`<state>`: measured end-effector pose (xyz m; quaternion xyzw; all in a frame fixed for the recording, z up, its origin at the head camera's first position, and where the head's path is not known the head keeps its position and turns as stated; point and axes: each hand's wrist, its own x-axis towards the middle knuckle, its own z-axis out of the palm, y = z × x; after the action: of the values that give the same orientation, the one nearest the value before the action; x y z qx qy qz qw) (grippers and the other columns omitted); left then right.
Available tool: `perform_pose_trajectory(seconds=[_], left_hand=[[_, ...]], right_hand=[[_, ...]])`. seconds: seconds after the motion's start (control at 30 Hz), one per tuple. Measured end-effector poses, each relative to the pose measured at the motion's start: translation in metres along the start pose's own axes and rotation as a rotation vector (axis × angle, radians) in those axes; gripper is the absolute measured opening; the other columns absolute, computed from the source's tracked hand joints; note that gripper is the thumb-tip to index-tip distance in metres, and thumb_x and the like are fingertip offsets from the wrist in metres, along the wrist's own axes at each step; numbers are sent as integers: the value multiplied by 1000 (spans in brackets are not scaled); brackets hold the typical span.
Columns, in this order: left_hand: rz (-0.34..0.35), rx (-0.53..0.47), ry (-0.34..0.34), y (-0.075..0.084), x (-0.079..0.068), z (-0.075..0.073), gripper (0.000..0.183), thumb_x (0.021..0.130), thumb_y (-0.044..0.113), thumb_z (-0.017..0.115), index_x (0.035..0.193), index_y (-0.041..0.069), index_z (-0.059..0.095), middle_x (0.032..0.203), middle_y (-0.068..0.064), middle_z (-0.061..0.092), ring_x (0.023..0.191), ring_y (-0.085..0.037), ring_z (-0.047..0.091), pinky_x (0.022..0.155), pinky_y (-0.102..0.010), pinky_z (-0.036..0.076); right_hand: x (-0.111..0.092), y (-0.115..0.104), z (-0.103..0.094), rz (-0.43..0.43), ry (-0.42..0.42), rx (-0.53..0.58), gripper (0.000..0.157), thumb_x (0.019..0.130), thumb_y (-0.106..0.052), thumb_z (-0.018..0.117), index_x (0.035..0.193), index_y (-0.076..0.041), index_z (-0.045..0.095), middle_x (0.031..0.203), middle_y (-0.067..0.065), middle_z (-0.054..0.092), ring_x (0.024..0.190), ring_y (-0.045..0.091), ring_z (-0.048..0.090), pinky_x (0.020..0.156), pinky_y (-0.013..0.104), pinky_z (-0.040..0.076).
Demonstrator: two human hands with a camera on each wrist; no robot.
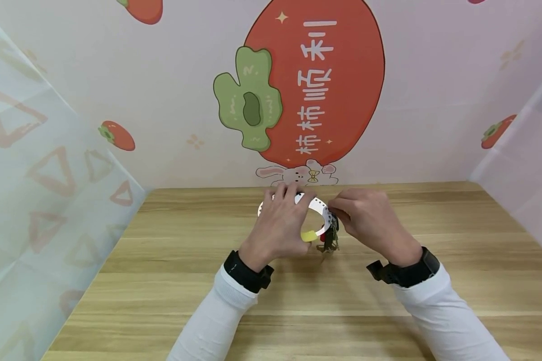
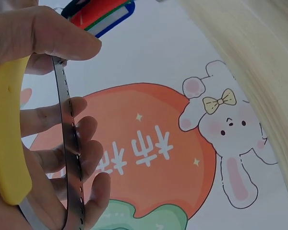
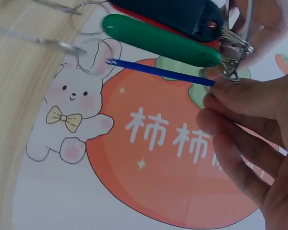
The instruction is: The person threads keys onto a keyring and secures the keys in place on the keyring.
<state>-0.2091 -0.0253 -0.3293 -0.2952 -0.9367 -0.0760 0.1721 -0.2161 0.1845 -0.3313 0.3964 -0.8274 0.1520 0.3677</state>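
Observation:
My left hand (image 1: 277, 225) holds a flat metal key hoop (image 1: 318, 204) with a row of small holes and a yellow sleeve (image 2: 10, 134). In the left wrist view, the fingers reach past the perforated band. Several key tags hang from the hoop's right side, among them a green tag (image 3: 158, 40), a dark tag (image 3: 168, 14) and, edge-on, a blue tag (image 3: 158, 73). Thumb and index finger of my right hand (image 1: 368, 218) pinch the blue tag's end beside small metal clips (image 3: 235, 50). Those fingertips partly hide the clip there.
Keys (image 3: 62, 46) on split rings dangle below the tags, blurred in the right wrist view. A wood-grain table (image 1: 185, 291) lies under both hands. Behind it stands a backdrop (image 1: 185, 90) printed with a large persimmon and a rabbit.

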Motion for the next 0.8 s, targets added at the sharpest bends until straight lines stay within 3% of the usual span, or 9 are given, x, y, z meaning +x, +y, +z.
perform_pose_trajectory(seconds=[0.27, 0.4, 0.5, 0.6, 0.8], left_hand=[[-18, 18, 63, -2, 0, -1, 90, 61, 56, 86, 137, 16, 59, 135, -12, 53, 122, -33, 46, 96, -54, 40], [-39, 4, 90, -2, 0, -1, 95, 59, 58, 87, 139, 16, 57, 133, -12, 53, 121, -33, 45, 94, -53, 40], [-44, 1, 93, -1, 0, -2, 96, 59, 56, 88, 140, 18, 56, 134, -11, 53, 122, -33, 45, 94, -53, 40], [-33, 8, 77, -1, 0, -2, 94, 60, 53, 88, 140, 18, 55, 135, -12, 52, 122, -33, 45, 96, -54, 39], [-7, 39, 23, 1, 0, -1, 94, 57, 50, 87, 139, 17, 54, 136, -12, 51, 125, -32, 43, 101, -54, 37]], right_hand=[[1, 2, 2, 302, -38, 241, 14, 79, 5, 82, 89, -4, 78, 83, 2, 75, 69, 14, 70, 62, 35, 57], [1, 1, 5, 350, 7, 276, 12, 79, 5, 81, 88, -2, 78, 81, 5, 75, 67, 15, 70, 62, 35, 58], [1, 0, 8, 301, 55, 237, 13, 78, 8, 81, 87, -1, 78, 79, 6, 75, 66, 17, 71, 60, 37, 58], [1, 1, 8, 198, 78, 148, 16, 75, 9, 82, 85, -2, 78, 77, 5, 74, 64, 17, 69, 57, 37, 55], [1, 0, 5, -23, 54, -37, 18, 71, 10, 81, 81, -4, 76, 71, 3, 70, 64, 21, 67, 53, 37, 53]])
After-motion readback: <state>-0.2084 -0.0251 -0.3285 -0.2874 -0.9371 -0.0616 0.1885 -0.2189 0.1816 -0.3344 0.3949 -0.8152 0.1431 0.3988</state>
